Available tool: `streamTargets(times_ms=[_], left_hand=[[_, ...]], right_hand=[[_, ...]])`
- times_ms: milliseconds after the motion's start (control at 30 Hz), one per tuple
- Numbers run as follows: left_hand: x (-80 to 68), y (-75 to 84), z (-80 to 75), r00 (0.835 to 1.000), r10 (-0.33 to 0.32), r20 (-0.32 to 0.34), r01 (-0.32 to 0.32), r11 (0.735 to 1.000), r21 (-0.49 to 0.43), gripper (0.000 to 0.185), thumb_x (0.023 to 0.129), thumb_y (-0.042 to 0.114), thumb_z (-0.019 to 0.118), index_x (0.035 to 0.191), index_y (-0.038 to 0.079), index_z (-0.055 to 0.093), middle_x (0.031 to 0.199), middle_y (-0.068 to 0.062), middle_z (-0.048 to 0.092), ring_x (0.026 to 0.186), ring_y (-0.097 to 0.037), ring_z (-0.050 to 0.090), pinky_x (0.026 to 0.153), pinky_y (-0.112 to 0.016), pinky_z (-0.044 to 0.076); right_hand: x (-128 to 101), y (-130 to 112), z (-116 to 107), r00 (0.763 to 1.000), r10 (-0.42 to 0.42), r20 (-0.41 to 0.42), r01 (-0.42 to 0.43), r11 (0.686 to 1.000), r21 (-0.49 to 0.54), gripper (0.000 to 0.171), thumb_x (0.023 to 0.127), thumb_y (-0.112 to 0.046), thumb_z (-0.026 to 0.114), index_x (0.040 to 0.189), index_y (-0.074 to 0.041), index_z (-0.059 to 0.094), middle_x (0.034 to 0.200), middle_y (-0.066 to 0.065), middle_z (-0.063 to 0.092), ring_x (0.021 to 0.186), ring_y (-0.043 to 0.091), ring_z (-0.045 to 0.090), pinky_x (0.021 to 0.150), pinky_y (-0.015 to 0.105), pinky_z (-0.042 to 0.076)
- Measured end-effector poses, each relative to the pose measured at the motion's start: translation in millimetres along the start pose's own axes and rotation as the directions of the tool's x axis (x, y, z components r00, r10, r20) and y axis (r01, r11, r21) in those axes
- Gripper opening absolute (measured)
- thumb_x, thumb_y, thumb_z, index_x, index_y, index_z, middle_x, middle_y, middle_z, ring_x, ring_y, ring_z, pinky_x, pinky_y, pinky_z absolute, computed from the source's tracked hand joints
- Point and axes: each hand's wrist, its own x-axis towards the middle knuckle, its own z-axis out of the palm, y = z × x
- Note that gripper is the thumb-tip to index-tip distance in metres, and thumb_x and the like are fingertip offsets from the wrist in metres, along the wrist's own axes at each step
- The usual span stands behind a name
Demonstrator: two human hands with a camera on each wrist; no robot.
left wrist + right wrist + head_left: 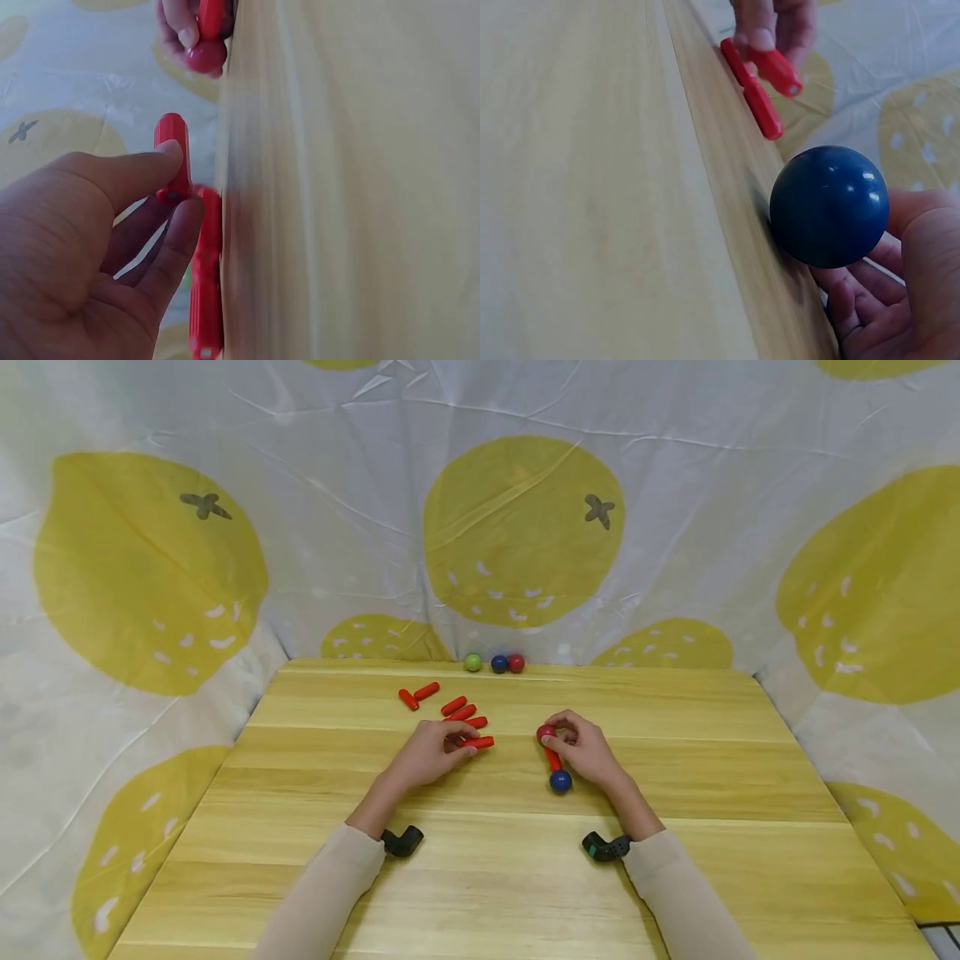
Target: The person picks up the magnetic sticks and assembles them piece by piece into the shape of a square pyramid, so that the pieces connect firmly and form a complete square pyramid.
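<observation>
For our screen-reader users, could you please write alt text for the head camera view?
A person's left hand pinches a red rod while the right hand holds a rod joining a red ball and a blue ball, on a wooden table before a lemon-print cloth.

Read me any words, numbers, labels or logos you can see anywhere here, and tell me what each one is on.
None: no readable text on the red rods, the balls, the rod-and-ball piece held by the right hand, the left hand, the wooden table or the lemon-print cloth.
</observation>
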Motion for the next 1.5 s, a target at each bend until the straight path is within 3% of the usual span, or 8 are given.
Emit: streamTargets(times_ms=[267,533,933,1167,1333,1500], left_hand=[[23.7,14.1,19.7,1.0,-0.022,-0.007,0.021,0.999,-0.025,0.02,0.096,0.02,0.076,0.114,0.013,0.077,0.109,0.0,0.077,0.098,-0.013,0.072,0.088,-0.033,0.061],[36.7,19.6,29.3,0.999,-0.044,-0.003,0.045,0.999,0.02,0.021,0.096,0.018,0.075,0.116,0.012,0.078,0.111,-0.002,0.078,0.102,-0.017,0.072,0.091,-0.035,0.06],[43.7,16.7,35.2,0.999,-0.048,0.001,0.048,0.999,0.009,0.018,0.097,0.019,0.074,0.114,0.016,0.078,0.109,0.0,0.078,0.099,-0.014,0.072,0.089,-0.035,0.06],[45.3,17.8,36.5,0.999,-0.044,0.001,0.044,0.999,0.01,0.017,0.097,0.019,0.074,0.113,0.015,0.078,0.107,0.001,0.078,0.096,-0.014,0.072,0.089,-0.035,0.059],[45.6,19.6,38.4,1.0,-0.028,0.007,0.028,1.0,0.004,0.017,0.097,0.02,0.074,0.113,0.015,0.078,0.107,0.0,0.078,0.096,-0.014,0.073,0.088,-0.035,0.06],[45.7,17.9,38.0,0.999,-0.036,0.008,0.036,0.999,-0.012,0.022,0.097,0.022,0.075,0.116,0.013,0.077,0.107,0.0,0.078,0.093,-0.011,0.073,0.086,-0.032,0.061]], right_hand=[[4.1,-1.8,6.4,1.0,-0.016,0.002,0.016,1.0,-0.002,0.027,0.095,-0.023,0.076,0.118,-0.01,0.068,0.1,0.009,0.07,0.081,0.021,0.06,0.069,0.024,0.05],[7.7,-2.8,12.1,0.999,-0.045,-0.01,0.045,0.999,0.028,0.028,0.094,-0.023,0.078,0.116,-0.009,0.069,0.098,0.012,0.069,0.08,0.022,0.059,0.069,0.023,0.05],[10.4,-6.2,15.6,0.999,-0.051,-0.007,0.052,0.998,0.02,0.025,0.095,-0.023,0.077,0.115,-0.01,0.069,0.098,0.01,0.07,0.082,0.021,0.061,0.071,0.024,0.051],[13.3,-4.5,17.9,0.994,-0.087,0.072,0.091,0.995,-0.046,0.041,0.093,-0.027,0.078,0.13,-0.011,0.068,0.11,0.011,0.069,0.087,0.022,0.058,0.074,0.026,0.049],[12.9,-10.7,21.4,0.989,-0.124,0.08,0.134,0.98,-0.148,0.03,0.094,-0.025,0.076,0.122,-0.016,0.075,0.113,0.007,0.067,0.098,0.019,0.06,0.084,0.031,0.05],[11.6,-10.6,19.8,0.991,-0.115,0.063,0.124,0.979,-0.16,0.023,0.094,-0.024,0.076,0.116,-0.016,0.076,0.111,0.005,0.067,0.098,0.019,0.061,0.084,0.032,0.05]])
